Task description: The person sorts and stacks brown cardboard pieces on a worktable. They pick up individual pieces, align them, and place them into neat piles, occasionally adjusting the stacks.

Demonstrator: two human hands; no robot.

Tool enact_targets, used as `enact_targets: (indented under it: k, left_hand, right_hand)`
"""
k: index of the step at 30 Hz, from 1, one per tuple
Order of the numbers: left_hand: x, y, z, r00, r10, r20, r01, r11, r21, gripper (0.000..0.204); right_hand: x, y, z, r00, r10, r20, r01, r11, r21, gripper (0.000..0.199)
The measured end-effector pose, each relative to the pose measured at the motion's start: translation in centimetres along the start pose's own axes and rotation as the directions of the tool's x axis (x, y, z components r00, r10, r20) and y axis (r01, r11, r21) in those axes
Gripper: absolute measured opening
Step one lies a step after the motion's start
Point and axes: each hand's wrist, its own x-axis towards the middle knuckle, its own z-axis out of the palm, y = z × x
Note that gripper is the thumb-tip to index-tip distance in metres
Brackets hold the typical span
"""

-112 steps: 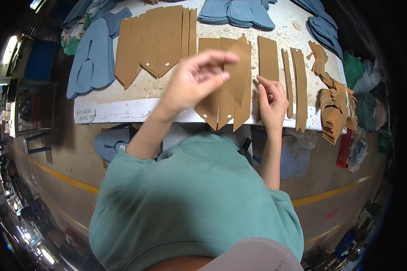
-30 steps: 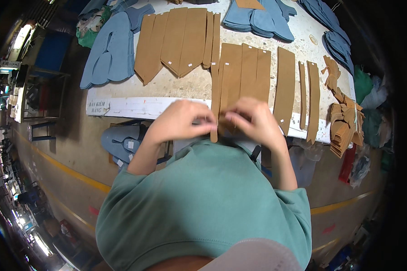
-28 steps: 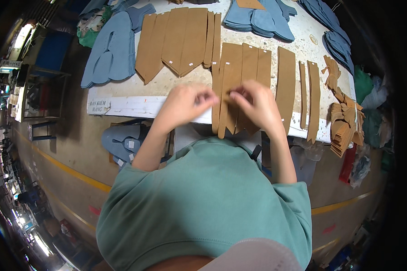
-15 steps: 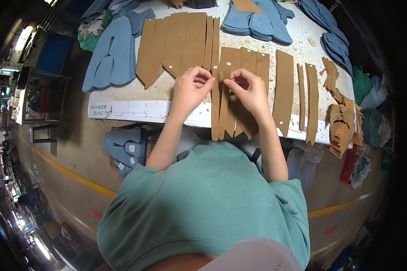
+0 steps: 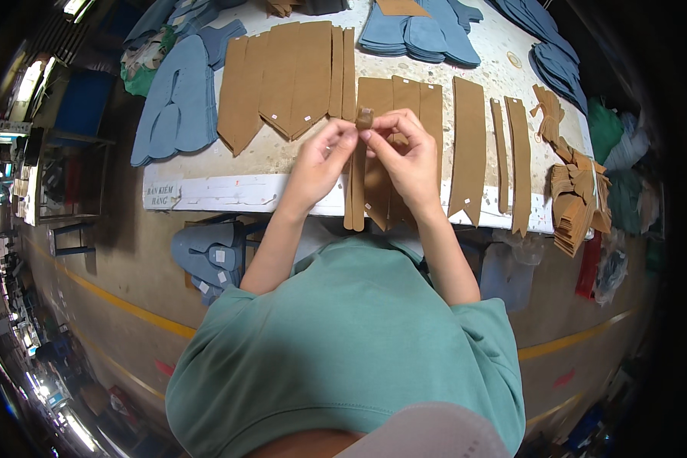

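Note:
My left hand (image 5: 320,166) and my right hand (image 5: 402,159) meet at the table's near side, both closed in pinches. Between their fingertips rises the curled end of a narrow brown strip (image 5: 365,117), its underside turned up. Below the fingers hang narrow strips (image 5: 354,200) with rounded ends, reaching over the table's front edge. Wider brown pieces with notched ends (image 5: 378,187) lie partly beneath my right hand. Left of my hands are pointed brown panels (image 5: 294,76) bearing small white stickers. Whether one layer or more is pinched is hidden by my fingers.
Blue shaped pieces lie stacked at the left (image 5: 177,99) and at the back (image 5: 424,34). More brown strips (image 5: 467,145) lie right of my hands, before a tied brown bundle (image 5: 576,206) at the table's right edge. Under the table's left side are blue pieces (image 5: 206,256).
My hands have drawn together, and the end of a narrow brown strip is now curled up between their fingertips. The whole view has shifted slightly.

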Motion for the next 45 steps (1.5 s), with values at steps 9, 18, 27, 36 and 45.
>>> enact_targets:
  k: [9, 18, 27, 36, 45]
  left_hand:
    - [-0.8, 2.6, -1.6, 0.991, -0.104, 0.088, 0.134, 0.866, -0.481, 0.025]
    - [-2.1, 4.8, -2.9, 0.982, -0.036, 0.187, 0.117, 0.888, -0.445, 0.026]
    - [-2.4, 4.6, -2.6, 0.977, -0.061, 0.206, 0.144, 0.898, -0.416, 0.027]
    - [-2.5, 4.5, -2.6, 0.977, -0.038, 0.208, 0.121, 0.908, -0.4, 0.03]
    - [-2.6, 4.3, -2.8, 0.986, -0.071, 0.151, 0.122, 0.925, -0.36, 0.031]
  right_hand:
    - [0.6, -1.2, -7.1, 0.987, 0.145, -0.075, -0.135, 0.468, -0.874, 0.061]
    - [-0.2, 0.1, -8.2, 0.997, -0.016, 0.07, 0.052, 0.835, -0.548, 0.053]
    - [1.2, 1.0, -6.3, 0.981, 0.154, 0.12, -0.115, 0.953, -0.281, 0.064]
    - [-0.1, 0.0, -3.9, 0.985, 0.135, -0.108, -0.172, 0.712, -0.681, 0.06]
    - [-1.5, 1.0, -4.5, 0.977, 0.037, -0.211, -0.173, 0.721, -0.671, 0.053]
